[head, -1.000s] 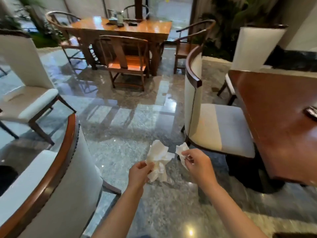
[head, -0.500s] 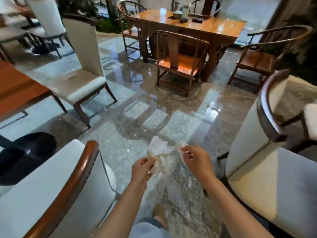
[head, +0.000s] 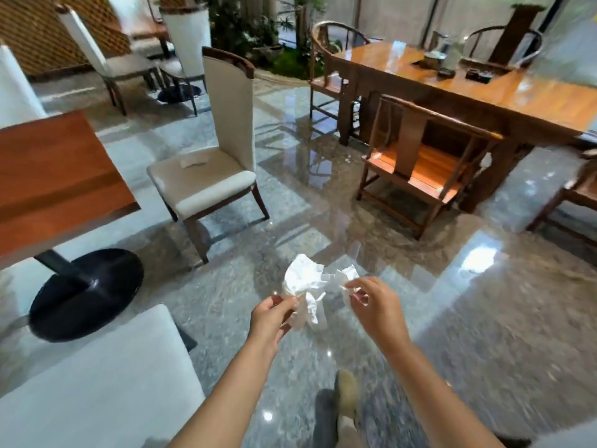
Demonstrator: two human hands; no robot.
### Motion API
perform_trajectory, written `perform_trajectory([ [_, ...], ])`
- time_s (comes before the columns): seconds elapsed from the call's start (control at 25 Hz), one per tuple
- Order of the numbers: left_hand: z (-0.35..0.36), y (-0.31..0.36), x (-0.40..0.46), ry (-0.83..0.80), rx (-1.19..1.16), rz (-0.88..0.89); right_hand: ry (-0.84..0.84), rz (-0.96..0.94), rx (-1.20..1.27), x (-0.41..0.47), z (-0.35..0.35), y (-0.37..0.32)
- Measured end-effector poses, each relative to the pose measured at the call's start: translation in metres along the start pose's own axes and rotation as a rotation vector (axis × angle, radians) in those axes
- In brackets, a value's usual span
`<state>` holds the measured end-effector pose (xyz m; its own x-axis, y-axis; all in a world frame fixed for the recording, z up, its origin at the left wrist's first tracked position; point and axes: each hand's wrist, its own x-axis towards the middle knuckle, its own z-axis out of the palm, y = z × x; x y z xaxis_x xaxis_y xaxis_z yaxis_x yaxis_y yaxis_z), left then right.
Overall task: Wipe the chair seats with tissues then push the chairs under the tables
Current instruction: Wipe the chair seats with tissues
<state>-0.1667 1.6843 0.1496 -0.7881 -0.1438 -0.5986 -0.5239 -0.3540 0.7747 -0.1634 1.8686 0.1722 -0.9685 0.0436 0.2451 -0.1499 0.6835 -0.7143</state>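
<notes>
A crumpled white tissue (head: 305,287) hangs in front of me above the floor. My left hand (head: 270,318) pinches its lower left part and my right hand (head: 376,305) pinches its right end. A cream upholstered chair (head: 206,179) stands pulled out from a red-brown table (head: 55,179) at the left, with a small flat tissue (head: 193,162) lying on its seat. Part of a second cream chair (head: 97,386) fills the bottom left corner beside my left arm.
The table's black round base (head: 85,294) sits on the glossy stone floor. A long wooden table (head: 478,88) with several wooden armchairs, one of them (head: 420,169) in front, stands at the right. More cream chairs (head: 129,64) and plants are at the back. My foot (head: 345,394) shows below.
My view has swung to the left: the chair on the right has left the frame, and the red-brown table and its cream chair have come in. Both hands keep holding the tissue.
</notes>
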Motion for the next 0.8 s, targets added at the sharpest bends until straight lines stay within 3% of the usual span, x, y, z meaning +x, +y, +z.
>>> perform_trajectory([
  [0.32, 0.081, 0.105, 0.124, 0.248, -0.123, 0.098, -0.257, -0.21, 0.028, 0.237, 0.031, 0.025],
  [0.52, 0.091, 0.135, 0.188, 0.394, -0.196, 0.083, -0.39, -0.26, 0.064, 0.327, 0.076, 0.034],
  [0.8, 0.087, 0.215, 0.309, 0.442, -0.242, 0.047, -0.395, -0.426, -0.01, 0.46, 0.147, 0.018],
])
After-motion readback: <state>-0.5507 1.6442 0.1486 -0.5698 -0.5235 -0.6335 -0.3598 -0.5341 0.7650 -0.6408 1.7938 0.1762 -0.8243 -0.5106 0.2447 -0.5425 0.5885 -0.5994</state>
